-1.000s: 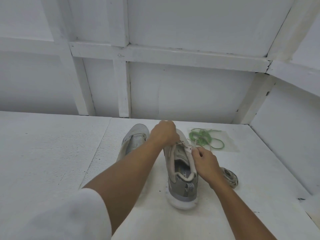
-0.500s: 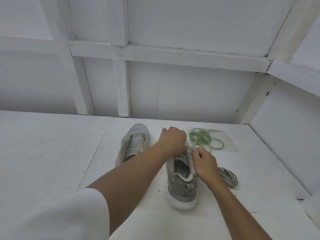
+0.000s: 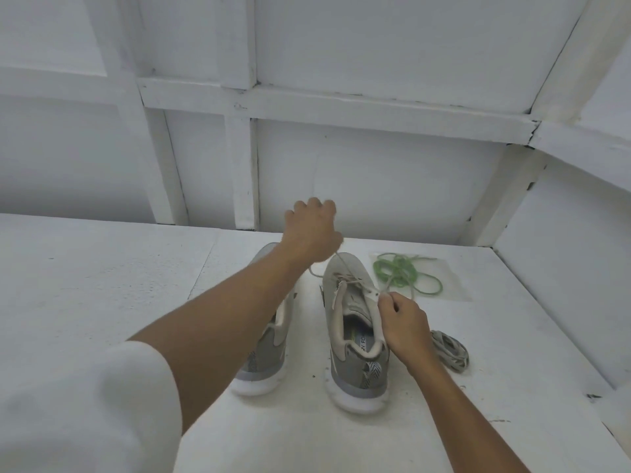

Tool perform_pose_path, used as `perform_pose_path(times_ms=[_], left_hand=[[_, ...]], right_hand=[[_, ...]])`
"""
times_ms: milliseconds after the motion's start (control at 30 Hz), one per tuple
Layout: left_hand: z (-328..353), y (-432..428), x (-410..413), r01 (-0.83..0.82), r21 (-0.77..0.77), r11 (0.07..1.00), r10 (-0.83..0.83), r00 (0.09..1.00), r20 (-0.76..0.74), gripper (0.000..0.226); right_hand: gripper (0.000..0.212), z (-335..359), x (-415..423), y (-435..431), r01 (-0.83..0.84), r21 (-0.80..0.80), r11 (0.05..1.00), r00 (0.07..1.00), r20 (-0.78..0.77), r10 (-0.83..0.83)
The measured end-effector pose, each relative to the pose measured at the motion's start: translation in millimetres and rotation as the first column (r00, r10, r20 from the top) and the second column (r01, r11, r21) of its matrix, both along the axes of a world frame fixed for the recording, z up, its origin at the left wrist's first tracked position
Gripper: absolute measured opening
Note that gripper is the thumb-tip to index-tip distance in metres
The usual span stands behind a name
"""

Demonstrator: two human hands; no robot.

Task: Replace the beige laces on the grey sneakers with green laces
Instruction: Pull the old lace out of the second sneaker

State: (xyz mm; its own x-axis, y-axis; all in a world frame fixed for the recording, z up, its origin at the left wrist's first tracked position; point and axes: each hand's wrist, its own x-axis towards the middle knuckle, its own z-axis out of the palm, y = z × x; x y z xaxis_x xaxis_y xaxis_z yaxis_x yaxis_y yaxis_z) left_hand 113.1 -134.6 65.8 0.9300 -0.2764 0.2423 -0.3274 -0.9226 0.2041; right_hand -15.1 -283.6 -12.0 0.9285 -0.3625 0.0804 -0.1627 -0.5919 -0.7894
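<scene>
We look down on a white, grainy tabletop (image 3: 102,268) that fills the lower half of the frame, a thin seam (image 3: 201,264) running through it left of centre. A clear plastic bag (image 3: 457,285) lies flat at centre right. Behind, a white panelled wall (image 3: 375,182) rises, crossed by a horizontal batten (image 3: 341,107) and an upright (image 3: 240,172). A dark chip (image 3: 592,396) marks the tabletop's right edge.

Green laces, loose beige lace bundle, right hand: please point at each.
green laces (image 3: 397,269), head view, coiled loops
beige lace bundle (image 3: 450,350), head view, middle strands
right hand (image 3: 406,323), head view, back of the hand
</scene>
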Motion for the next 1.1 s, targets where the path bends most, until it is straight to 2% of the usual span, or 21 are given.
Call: perform_pose_path(times_ms=[100,167,233,333,467,600,700,767,833,867,933,1100], left_hand=[[-25,-24,-18,0.251,-0.039,0.967,-0.253,0.941,-0.223,0.034],[-40,-35,-28,0.281,-0.007,0.960,-0.267,0.905,-0.331,0.024],[-47,-40,-32,0.260,0.015,0.966,-0.240,0.913,-0.329,0.017],[-38,-35,-28,0.233,-0.003,0.973,-0.226,0.942,-0.249,0.010],[-4,-6,-4,0.053,-0.065,0.997,-0.060,0.991,-0.116,0.022],[16,14,16,-0.057,-0.055,0.997,0.050,0.991,-0.123,0.023],[9,1,8,-0.011,-0.011,1.000,0.009,0.986,-0.166,0.038],[-2,-13,-4,0.103,-0.022,0.994,-0.105,0.972,-0.208,0.050],[-15,-25,-16,0.240,-0.034,0.970,-0.239,0.926,-0.293,0.034],[-22,-30,-22,0.288,-0.014,0.958,-0.275,0.898,-0.343,0.024],[-32,-37,-27,0.341,0.047,0.939,-0.297,0.872,-0.390,0.018],[-41,-43,-29,0.294,0.156,0.943,-0.239,0.924,-0.297,0.019]], right_hand=[[0.038,0,0,-1,0.004,-0.008,1.000,1.000,-0.008,-0.004],[0.038,-1,0,0,0.006,-0.010,1.000,1.000,-0.008,-0.006],[0.038,-1,0,0,0.009,-0.010,1.000,1.000,-0.010,-0.009],[0.039,0,-1,1,0.007,-0.011,1.000,1.000,0.001,-0.007],[0.040,1,-2,1,0.002,-0.012,1.000,1.000,0.009,-0.002],[0.038,0,-2,1,0.002,0.000,1.000,1.000,0.015,-0.002],[0.039,-1,-1,1,0.003,0.004,1.000,1.000,0.014,-0.003],[0.039,-1,-1,1,0.005,0.003,1.000,1.000,0.010,-0.005],[0.038,-1,-1,1,0.008,0.000,1.000,1.000,0.008,-0.008],[0.038,-1,-1,1,0.009,-0.002,1.000,1.000,0.007,-0.009],[0.038,-1,0,1,0.014,-0.005,1.000,1.000,0.006,-0.014],[0.038,-2,-1,1,0.016,-0.012,1.000,1.000,0.014,-0.016]])
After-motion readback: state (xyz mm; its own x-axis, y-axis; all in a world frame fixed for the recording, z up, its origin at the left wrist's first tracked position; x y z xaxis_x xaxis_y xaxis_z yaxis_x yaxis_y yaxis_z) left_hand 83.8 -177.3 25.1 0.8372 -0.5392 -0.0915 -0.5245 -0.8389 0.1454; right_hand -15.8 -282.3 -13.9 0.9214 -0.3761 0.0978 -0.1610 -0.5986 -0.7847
